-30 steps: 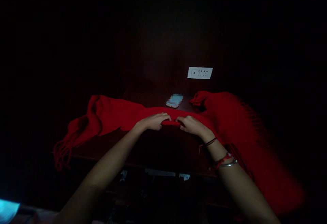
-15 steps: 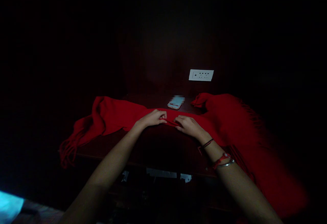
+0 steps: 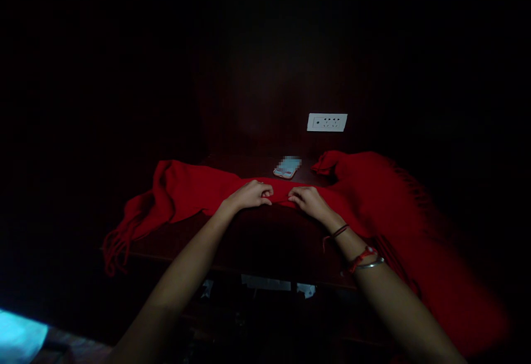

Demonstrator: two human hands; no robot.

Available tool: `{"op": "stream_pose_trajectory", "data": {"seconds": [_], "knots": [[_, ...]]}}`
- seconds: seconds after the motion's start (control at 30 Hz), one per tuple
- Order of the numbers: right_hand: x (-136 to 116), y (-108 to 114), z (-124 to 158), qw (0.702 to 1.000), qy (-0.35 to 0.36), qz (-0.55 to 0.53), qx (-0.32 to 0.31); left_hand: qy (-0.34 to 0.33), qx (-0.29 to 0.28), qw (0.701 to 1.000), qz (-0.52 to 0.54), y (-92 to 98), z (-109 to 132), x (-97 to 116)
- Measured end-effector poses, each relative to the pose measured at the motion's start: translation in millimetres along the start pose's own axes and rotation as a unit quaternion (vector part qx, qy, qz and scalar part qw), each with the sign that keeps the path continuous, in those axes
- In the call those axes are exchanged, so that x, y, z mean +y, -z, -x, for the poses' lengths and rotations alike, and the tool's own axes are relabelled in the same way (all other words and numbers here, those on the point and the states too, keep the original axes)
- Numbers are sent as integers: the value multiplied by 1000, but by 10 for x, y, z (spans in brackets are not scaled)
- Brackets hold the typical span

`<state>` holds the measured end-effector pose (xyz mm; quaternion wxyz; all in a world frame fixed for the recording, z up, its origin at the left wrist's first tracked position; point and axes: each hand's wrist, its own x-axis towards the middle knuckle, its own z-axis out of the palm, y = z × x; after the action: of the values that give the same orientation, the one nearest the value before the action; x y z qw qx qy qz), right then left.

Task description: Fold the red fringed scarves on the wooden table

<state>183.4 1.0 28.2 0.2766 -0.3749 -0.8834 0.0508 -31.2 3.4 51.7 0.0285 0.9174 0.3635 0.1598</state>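
Note:
A long red scarf (image 3: 186, 190) with fringed ends lies across a dark wooden table (image 3: 257, 239). Its left end hangs off the table's left edge and its right part spills down over the right side. My left hand (image 3: 251, 195) and my right hand (image 3: 309, 200) sit close together at the scarf's middle, near its front edge. The fingers of both hands are curled and pinch the red cloth. Bracelets and a red thread circle my right wrist.
A phone (image 3: 285, 168) lies on the table just behind the scarf. A white socket plate (image 3: 327, 122) is on the dark wall behind. Pale scraps (image 3: 265, 283) show beneath the table's front edge. A bright bluish patch (image 3: 19, 339) is at the bottom left. The room is very dark.
Both hands have curled tighter on the scarf's middle and drawn it slightly away from me. The scarf's left end has shifted a little to the right.

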Motion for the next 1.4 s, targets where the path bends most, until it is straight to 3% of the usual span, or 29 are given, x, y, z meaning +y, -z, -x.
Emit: {"op": "stream_pose_trajectory", "data": {"seconds": [0.27, 0.5, 1.13, 1.27, 1.4], "knots": [[-67, 5, -11, 999, 35, 10, -18, -15, -21, 999, -27, 25, 23, -11], [-104, 34, 1, 999, 49, 9, -14, -52, 8, 998, -18, -49, -18, 118], [-172, 51, 1, 994, 42, 81, -62, -27, -28, 999, -18, -77, -38, 35], [-162, 58, 6, 993, 52, 76, -79, -19, -47, 998, -42, -34, 39, 47], [-174, 76, 4, 993, 57, 76, -75, 14, -12, 990, -137, 7, 292, 25]]}}
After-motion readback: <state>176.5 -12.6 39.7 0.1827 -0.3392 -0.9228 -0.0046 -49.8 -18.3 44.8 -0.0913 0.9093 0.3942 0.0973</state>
